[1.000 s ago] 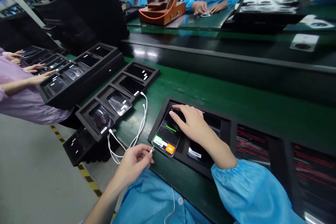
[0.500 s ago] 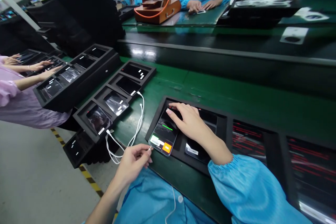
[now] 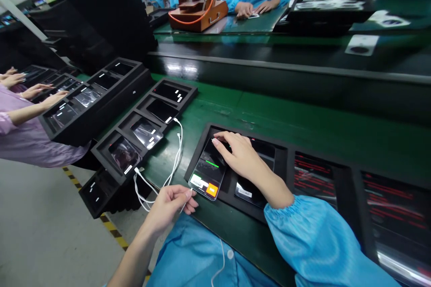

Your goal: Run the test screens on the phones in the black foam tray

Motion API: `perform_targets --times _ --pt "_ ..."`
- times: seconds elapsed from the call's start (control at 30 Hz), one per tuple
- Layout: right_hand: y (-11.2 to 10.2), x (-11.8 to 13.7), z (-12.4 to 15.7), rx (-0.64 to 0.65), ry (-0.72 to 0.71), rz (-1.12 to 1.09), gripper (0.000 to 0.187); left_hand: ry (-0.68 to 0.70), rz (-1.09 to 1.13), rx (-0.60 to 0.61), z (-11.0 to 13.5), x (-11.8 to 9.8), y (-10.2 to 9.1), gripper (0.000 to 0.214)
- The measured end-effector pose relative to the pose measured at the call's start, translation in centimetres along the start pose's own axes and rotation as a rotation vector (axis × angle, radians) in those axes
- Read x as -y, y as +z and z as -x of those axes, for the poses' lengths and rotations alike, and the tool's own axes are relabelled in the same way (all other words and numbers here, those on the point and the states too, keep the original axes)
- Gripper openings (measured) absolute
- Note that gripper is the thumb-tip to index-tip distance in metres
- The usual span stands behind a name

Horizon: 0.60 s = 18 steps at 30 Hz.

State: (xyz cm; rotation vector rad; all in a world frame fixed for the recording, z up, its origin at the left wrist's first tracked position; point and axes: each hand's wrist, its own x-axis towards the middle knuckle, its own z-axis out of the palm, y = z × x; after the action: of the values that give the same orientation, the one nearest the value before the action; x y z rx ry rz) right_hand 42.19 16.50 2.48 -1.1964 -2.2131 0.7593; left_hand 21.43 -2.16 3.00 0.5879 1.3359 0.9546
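A lit phone (image 3: 207, 171) leans in the left pocket of a black foam tray (image 3: 286, 157) in front of me, its screen showing a green bar and an orange button. My right hand (image 3: 239, 158) rests on its upper end, fingers curled over the top edge. My left hand (image 3: 171, 204) pinches the plug of a white cable (image 3: 175, 161) just below the phone's lower edge. A second, dark phone (image 3: 249, 187) lies in the pocket to the right, partly under my right wrist.
To the left sits a black tray (image 3: 183, 98) with several phones, cables plugged in. Further left, a person in pink (image 3: 30, 139) touches phones in another tray (image 3: 101, 107). A black conveyor (image 3: 286, 76) runs across; beyond it stand a wooden press (image 3: 197, 9) and workers in blue.
My left hand with the cable plug has slid slightly left and down from the phone's lower edge. My right hand stays on the phone. The view has drifted a little.
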Motion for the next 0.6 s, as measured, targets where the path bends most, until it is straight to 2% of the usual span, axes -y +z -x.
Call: perform_targets --times 0.33,0.6 --pt "-0.07 0.30 0.08 0.000 -0.007 -0.007 0.041 0.049 -0.072 -0.057 -0.11 -0.16 0.40 0.062" --pt "-0.06 0.66 0.10 -0.008 -0.004 -0.001 0.039 0.102 -0.227 -0.104 0.14 -0.82 0.92 0.060"
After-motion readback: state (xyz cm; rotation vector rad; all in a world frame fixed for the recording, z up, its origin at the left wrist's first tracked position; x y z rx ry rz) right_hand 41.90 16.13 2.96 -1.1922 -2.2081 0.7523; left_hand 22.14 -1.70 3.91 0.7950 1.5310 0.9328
